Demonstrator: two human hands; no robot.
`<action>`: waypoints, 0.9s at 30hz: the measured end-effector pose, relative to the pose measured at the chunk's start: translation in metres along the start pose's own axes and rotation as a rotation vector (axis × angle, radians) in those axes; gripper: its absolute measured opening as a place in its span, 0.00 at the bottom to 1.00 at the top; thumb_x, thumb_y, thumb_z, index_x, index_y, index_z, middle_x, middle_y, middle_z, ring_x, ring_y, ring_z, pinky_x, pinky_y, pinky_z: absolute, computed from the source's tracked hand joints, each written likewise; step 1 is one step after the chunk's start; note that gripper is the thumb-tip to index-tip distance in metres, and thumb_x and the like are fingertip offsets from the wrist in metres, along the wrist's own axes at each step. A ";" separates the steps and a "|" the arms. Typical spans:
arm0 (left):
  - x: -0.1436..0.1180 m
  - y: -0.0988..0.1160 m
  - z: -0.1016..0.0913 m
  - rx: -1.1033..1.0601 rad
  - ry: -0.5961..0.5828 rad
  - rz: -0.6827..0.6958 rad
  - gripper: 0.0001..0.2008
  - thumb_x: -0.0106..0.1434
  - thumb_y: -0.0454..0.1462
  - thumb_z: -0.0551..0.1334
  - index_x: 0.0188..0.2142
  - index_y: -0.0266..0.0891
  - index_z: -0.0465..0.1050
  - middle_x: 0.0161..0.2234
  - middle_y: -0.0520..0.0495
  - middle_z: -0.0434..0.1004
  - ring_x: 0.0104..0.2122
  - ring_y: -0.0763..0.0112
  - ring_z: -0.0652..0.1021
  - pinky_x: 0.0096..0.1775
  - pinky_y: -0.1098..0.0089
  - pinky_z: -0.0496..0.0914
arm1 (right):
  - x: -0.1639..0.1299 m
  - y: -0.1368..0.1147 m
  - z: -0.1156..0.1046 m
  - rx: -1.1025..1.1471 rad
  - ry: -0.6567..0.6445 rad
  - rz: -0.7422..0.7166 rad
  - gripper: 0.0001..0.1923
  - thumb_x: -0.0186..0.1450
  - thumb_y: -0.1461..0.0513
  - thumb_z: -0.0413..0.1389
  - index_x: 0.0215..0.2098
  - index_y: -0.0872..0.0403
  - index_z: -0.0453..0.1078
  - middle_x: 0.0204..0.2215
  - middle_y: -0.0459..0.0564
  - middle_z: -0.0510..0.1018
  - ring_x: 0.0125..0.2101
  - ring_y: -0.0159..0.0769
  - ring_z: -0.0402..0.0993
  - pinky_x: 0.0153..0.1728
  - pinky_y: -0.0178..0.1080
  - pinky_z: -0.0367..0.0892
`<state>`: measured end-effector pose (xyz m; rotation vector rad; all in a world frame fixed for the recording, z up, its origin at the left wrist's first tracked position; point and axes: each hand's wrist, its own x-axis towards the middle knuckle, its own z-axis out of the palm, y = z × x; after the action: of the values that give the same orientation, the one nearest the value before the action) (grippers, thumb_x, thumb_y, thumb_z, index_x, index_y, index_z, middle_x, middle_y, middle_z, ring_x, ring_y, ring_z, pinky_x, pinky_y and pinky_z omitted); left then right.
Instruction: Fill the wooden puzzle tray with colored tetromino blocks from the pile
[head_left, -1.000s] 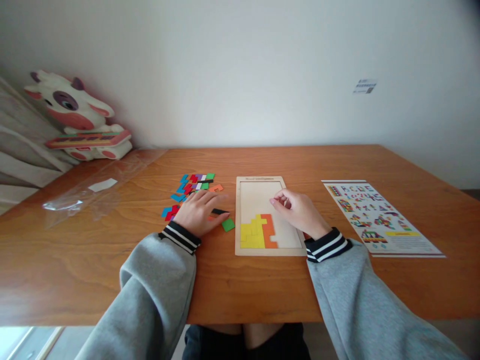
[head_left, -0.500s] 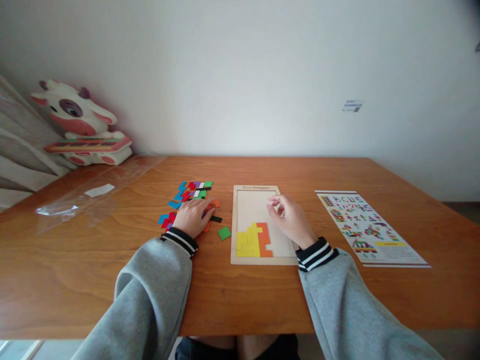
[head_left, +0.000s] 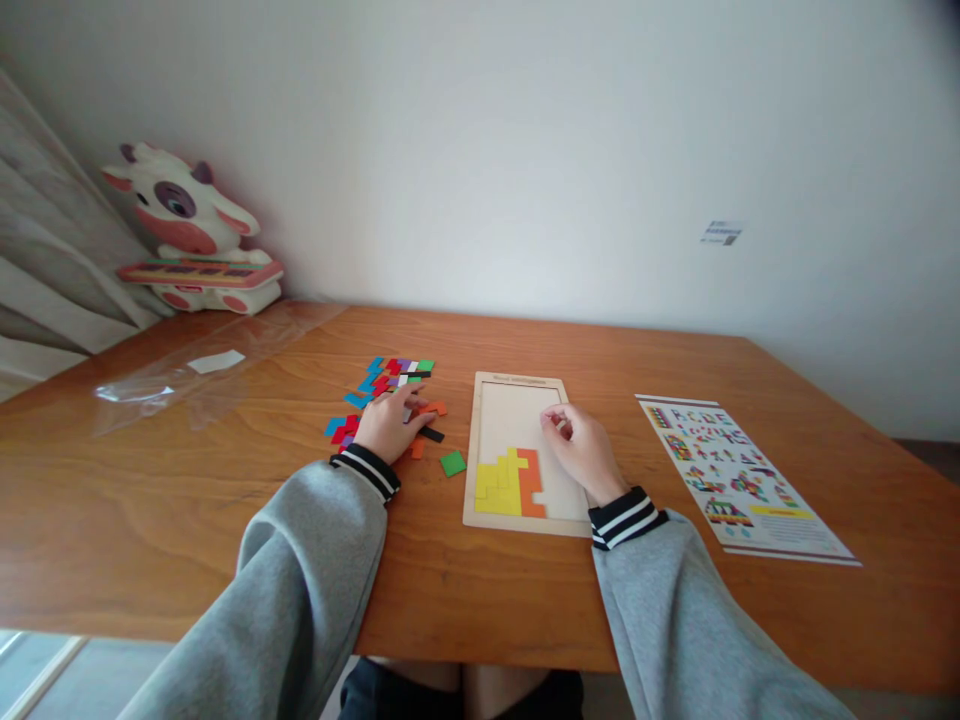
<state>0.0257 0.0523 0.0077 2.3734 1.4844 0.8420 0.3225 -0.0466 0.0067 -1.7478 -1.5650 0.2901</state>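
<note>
Plain white wall backs a broad brown wooden bench (head_left: 225, 500), with a small printed label (head_left: 721, 233) stuck on the wall at the right. Near the middle of the bench lies a pale wooden rectangular puzzle tray (head_left: 517, 400), its near left corner filled with flat yellow pieces (head_left: 499, 485) and, touching them on the right, flat orange pieces (head_left: 531, 475). The right hand (head_left: 581, 450) rests over the right part of the tray, fingers curled together; whether it pinches a piece I cannot tell. The left hand (head_left: 390, 425) lies palm down on a scattered heap of small flat coloured puzzle pieces (head_left: 390, 372) just left of the tray, fingers spread flat over them and not closed on any. A flat green square piece (head_left: 452, 463) lies alone between that hand and the tray, with a thin black bar piece (head_left: 432, 434) just beyond it. Both arms wear grey sleeves with black-and-white striped cuffs. Well to the right of the tray lies a printed sheet of coloured pattern pictures (head_left: 739, 475). At the far left sit a crumpled clear plastic wrapper (head_left: 165, 375) and a white and pink toy cow with a keyboard (head_left: 187, 235) against the wall.
</note>
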 end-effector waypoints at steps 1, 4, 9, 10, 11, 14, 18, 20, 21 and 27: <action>0.000 0.000 0.000 -0.021 -0.004 -0.021 0.23 0.58 0.45 0.67 0.51 0.42 0.69 0.40 0.46 0.83 0.41 0.57 0.81 0.44 0.60 0.74 | 0.000 0.000 0.000 -0.004 -0.003 -0.001 0.11 0.64 0.56 0.52 0.38 0.54 0.72 0.33 0.50 0.79 0.27 0.34 0.71 0.32 0.37 0.65; 0.001 0.000 0.000 -0.083 -0.001 -0.071 0.25 0.55 0.46 0.68 0.50 0.41 0.69 0.39 0.47 0.82 0.39 0.58 0.81 0.43 0.61 0.74 | 0.000 0.002 0.002 0.012 -0.005 0.024 0.13 0.65 0.55 0.52 0.38 0.54 0.72 0.33 0.50 0.79 0.27 0.35 0.71 0.32 0.38 0.65; 0.001 0.000 0.003 -0.171 0.049 -0.040 0.23 0.54 0.43 0.68 0.48 0.40 0.70 0.38 0.47 0.80 0.36 0.64 0.81 0.42 0.63 0.75 | 0.003 0.004 0.008 0.090 0.031 0.093 0.15 0.65 0.53 0.52 0.38 0.55 0.72 0.33 0.52 0.80 0.29 0.37 0.73 0.34 0.39 0.67; 0.001 0.000 0.004 -0.194 0.056 -0.029 0.22 0.54 0.43 0.68 0.48 0.39 0.71 0.38 0.47 0.80 0.34 0.65 0.81 0.41 0.64 0.76 | 0.004 0.004 0.009 0.102 0.033 0.089 0.15 0.65 0.52 0.52 0.38 0.55 0.72 0.33 0.52 0.80 0.30 0.37 0.73 0.35 0.39 0.67; 0.001 0.002 0.005 -0.220 0.068 -0.017 0.21 0.55 0.43 0.68 0.47 0.39 0.71 0.37 0.46 0.80 0.33 0.66 0.81 0.40 0.64 0.76 | 0.005 0.004 0.010 0.112 0.034 0.083 0.16 0.65 0.52 0.52 0.38 0.55 0.72 0.32 0.52 0.79 0.30 0.37 0.73 0.34 0.39 0.68; -0.001 0.011 0.006 -0.299 0.138 0.034 0.19 0.57 0.44 0.67 0.46 0.38 0.72 0.36 0.46 0.80 0.33 0.67 0.81 0.40 0.66 0.77 | 0.007 0.002 0.012 0.168 0.041 0.071 0.18 0.65 0.49 0.52 0.38 0.55 0.71 0.32 0.53 0.79 0.30 0.37 0.73 0.34 0.39 0.67; -0.007 0.037 0.006 -0.342 0.208 0.125 0.15 0.60 0.47 0.66 0.39 0.39 0.75 0.33 0.47 0.81 0.30 0.69 0.80 0.37 0.69 0.77 | 0.008 -0.003 0.012 0.300 0.042 0.063 0.21 0.64 0.46 0.53 0.40 0.55 0.70 0.32 0.52 0.78 0.28 0.36 0.71 0.31 0.37 0.67; -0.011 0.054 0.007 -0.340 0.191 0.205 0.13 0.61 0.46 0.66 0.36 0.39 0.76 0.31 0.48 0.81 0.29 0.71 0.79 0.35 0.70 0.76 | 0.007 -0.007 0.011 0.342 0.017 0.042 0.21 0.64 0.45 0.53 0.41 0.54 0.70 0.32 0.51 0.77 0.28 0.35 0.70 0.30 0.37 0.66; -0.013 0.063 0.009 -0.356 0.173 0.267 0.11 0.63 0.45 0.65 0.36 0.39 0.77 0.32 0.48 0.82 0.29 0.71 0.79 0.35 0.70 0.76 | 0.005 -0.010 0.010 0.355 0.003 0.030 0.21 0.64 0.45 0.53 0.41 0.54 0.70 0.32 0.51 0.77 0.28 0.35 0.70 0.29 0.36 0.66; -0.019 0.088 0.030 -0.516 0.072 0.260 0.15 0.63 0.45 0.64 0.45 0.39 0.75 0.33 0.47 0.82 0.31 0.71 0.81 0.37 0.70 0.77 | -0.003 -0.026 0.002 0.408 -0.096 -0.096 0.18 0.67 0.48 0.51 0.40 0.53 0.72 0.35 0.51 0.78 0.32 0.35 0.72 0.30 0.35 0.66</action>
<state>0.1030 -0.0017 0.0172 2.1730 0.8447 1.2091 0.3013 -0.0494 0.0220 -1.3559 -1.5237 0.6076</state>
